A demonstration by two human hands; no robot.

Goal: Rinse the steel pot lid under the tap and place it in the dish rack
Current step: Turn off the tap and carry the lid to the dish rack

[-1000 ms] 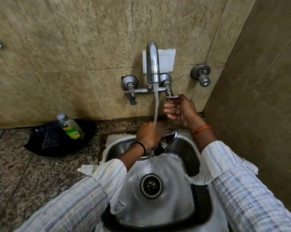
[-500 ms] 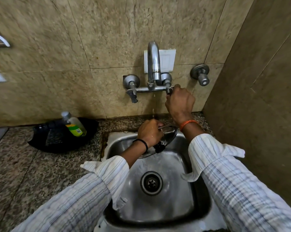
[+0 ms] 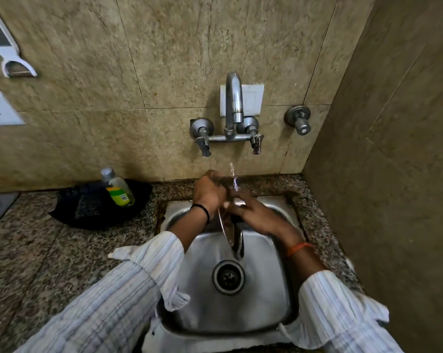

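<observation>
The steel pot lid (image 3: 231,235) stands on edge over the steel sink (image 3: 273,296), its rim pointing toward me. My left hand (image 3: 209,192) grips its far upper edge. My right hand (image 3: 253,212) lies against the lid's right face, fingers around the dark knob. The wall tap (image 3: 233,105) is straight above; only a few drops and a thin splash of water hang between its spout and my hands. No dish rack is in view.
A dish-soap bottle (image 3: 119,191) lies in a black tray (image 3: 88,212) on the granite counter left of the sink. A second valve (image 3: 298,121) sticks out of the wall at right. The side wall stands close on the right.
The water stream has dwindled to drops. My right hand left the tap's right handle and came down onto the lid, which has turned from tilted flat to standing on edge.
</observation>
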